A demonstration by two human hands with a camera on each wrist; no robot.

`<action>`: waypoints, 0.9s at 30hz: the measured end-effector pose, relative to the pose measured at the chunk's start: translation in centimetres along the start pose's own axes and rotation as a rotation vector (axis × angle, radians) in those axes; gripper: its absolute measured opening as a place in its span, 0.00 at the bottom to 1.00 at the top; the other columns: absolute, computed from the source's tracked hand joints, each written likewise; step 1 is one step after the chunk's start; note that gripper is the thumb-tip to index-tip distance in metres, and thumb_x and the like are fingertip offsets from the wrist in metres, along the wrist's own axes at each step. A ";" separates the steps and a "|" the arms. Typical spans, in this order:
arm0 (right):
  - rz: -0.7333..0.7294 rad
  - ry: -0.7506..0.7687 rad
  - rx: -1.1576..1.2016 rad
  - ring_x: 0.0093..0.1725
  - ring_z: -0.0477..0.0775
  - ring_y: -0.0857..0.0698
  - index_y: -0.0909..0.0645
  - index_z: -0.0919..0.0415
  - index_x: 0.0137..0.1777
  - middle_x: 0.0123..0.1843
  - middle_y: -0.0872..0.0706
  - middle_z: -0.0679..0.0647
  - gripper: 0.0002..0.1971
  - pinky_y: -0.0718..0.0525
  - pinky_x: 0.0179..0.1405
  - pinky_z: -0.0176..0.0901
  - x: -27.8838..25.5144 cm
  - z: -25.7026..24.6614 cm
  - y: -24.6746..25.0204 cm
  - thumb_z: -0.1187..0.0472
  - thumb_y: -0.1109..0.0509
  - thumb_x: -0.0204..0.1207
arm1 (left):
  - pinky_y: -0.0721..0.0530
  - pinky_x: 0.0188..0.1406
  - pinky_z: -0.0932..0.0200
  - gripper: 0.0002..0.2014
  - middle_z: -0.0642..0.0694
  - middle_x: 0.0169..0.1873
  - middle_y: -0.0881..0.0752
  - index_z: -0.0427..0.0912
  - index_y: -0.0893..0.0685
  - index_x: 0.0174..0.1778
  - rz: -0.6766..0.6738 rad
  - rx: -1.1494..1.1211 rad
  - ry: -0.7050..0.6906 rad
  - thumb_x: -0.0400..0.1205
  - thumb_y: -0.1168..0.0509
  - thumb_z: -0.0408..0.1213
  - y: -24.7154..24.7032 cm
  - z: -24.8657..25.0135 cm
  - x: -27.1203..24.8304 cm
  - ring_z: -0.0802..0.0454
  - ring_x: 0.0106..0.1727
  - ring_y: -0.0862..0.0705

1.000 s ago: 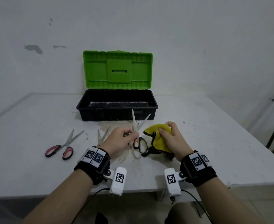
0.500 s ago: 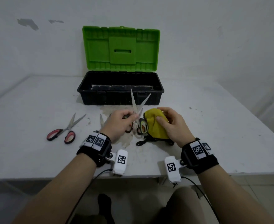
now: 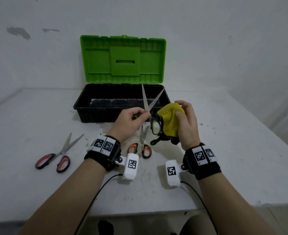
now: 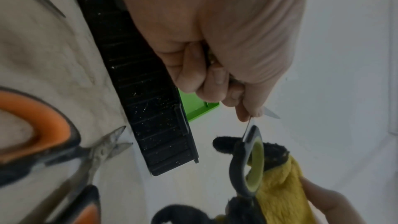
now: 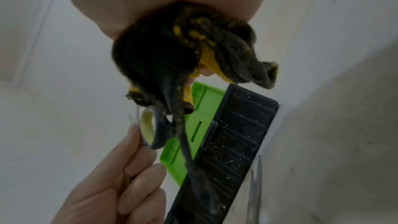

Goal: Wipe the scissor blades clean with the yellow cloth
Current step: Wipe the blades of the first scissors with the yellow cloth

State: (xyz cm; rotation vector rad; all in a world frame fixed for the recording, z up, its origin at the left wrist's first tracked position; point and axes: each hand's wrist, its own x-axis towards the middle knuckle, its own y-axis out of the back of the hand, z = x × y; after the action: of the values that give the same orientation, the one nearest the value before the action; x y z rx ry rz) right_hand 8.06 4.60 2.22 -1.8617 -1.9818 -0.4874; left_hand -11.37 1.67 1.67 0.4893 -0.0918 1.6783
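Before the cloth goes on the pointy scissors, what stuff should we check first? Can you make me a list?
1. Scissors held firmly: ok. The left hand grips them near the pivot, blades pointing up and away.
2. Blades apart for wiping: ok, they stand open in a V.
3. Yellow cloth ready: ok. The right hand holds it bunched beside the handles.
4. Cloth on the blades: not ok, it sits at the handles, below them.
5. Clean patch of cloth facing the blades: cannot tell. The right wrist view shows its hanging part is very dirty.
6. Fingers away from the sharp edges: cannot tell, left fingertips pinch right by the blade base.
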 end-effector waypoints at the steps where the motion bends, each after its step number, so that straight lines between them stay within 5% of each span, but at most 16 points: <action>1: -0.013 -0.006 -0.003 0.50 0.42 0.17 0.24 0.63 0.64 0.52 0.17 0.47 0.15 0.20 0.48 0.35 -0.3 0.5 0.1 0.63 0.40 0.79 | 0.32 0.23 0.65 0.10 0.57 0.21 0.25 0.32 0.12 0.45 0.000 -0.013 0.005 0.85 0.31 0.37 0.0 -0.5 0.0 0.59 0.21 0.31; 4: -0.056 -0.005 -0.009 0.52 0.52 0.15 0.24 0.59 0.64 0.53 0.15 0.54 0.14 0.16 0.49 0.42 -0.5 1.0 0.4 0.61 0.37 0.79 | 0.32 0.22 0.64 0.09 0.55 0.21 0.25 0.35 0.11 0.45 0.007 -0.033 0.006 0.85 0.31 0.37 0.1 -1.4 -0.2 0.58 0.21 0.32; 8: -0.122 0.028 -0.086 0.51 0.50 0.14 0.21 0.58 0.61 0.52 0.14 0.52 0.13 0.16 0.48 0.40 -0.3 0.8 0.4 0.61 0.33 0.78 | 0.35 0.21 0.62 0.09 0.46 0.23 0.27 0.37 0.11 0.45 -0.004 -0.054 0.038 0.85 0.31 0.38 0.3 -2.0 -0.4 0.53 0.23 0.34; 14: -0.188 0.152 -0.321 0.48 0.45 0.13 0.16 0.55 0.55 0.48 0.12 0.44 0.08 0.15 0.45 0.40 -0.3 -0.7 0.4 0.60 0.26 0.77 | 0.29 0.27 0.73 0.10 0.62 0.21 0.21 0.38 0.11 0.42 -0.023 0.101 0.053 0.84 0.30 0.40 0.8 -1.4 -0.4 0.65 0.23 0.26; 19: -0.189 0.256 -0.545 0.46 0.41 0.16 0.19 0.53 0.55 0.48 0.14 0.43 0.10 0.17 0.42 0.37 -0.9 -2.2 0.6 0.58 0.26 0.74 | 0.25 0.31 0.71 0.10 0.63 0.24 0.18 0.40 0.11 0.41 -0.047 0.214 0.051 0.84 0.30 0.41 1.2 -0.3 -1.1 0.68 0.25 0.22; 23: -0.211 0.263 -0.630 0.41 0.46 0.18 0.22 0.52 0.51 0.43 0.15 0.46 0.10 0.18 0.38 0.44 -2.1 -2.7 0.8 0.57 0.26 0.72 | 0.22 0.33 0.60 0.11 0.54 0.29 0.17 0.44 0.12 0.38 -0.112 0.298 0.029 0.83 0.29 0.46 0.6 0.7 -2.1 0.65 0.28 0.21; 27: -0.211 0.303 -0.634 0.39 0.48 0.18 0.17 0.54 0.47 0.40 0.14 0.49 0.06 0.18 0.37 0.47 -3.4 -3.7 1.2 0.56 0.24 0.72 | 0.17 0.44 0.41 0.12 0.40 0.35 0.13 0.51 0.13 0.36 -0.115 0.325 0.031 0.82 0.30 0.51 -0.1 1.2 -3.6 0.42 0.37 0.15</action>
State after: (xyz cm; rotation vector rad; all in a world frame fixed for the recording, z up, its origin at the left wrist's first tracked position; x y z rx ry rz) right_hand 9.53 -0.08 3.72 -1.7515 -1.9541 -1.5083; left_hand -10.62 -2.05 1.38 0.6984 0.2318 1.5930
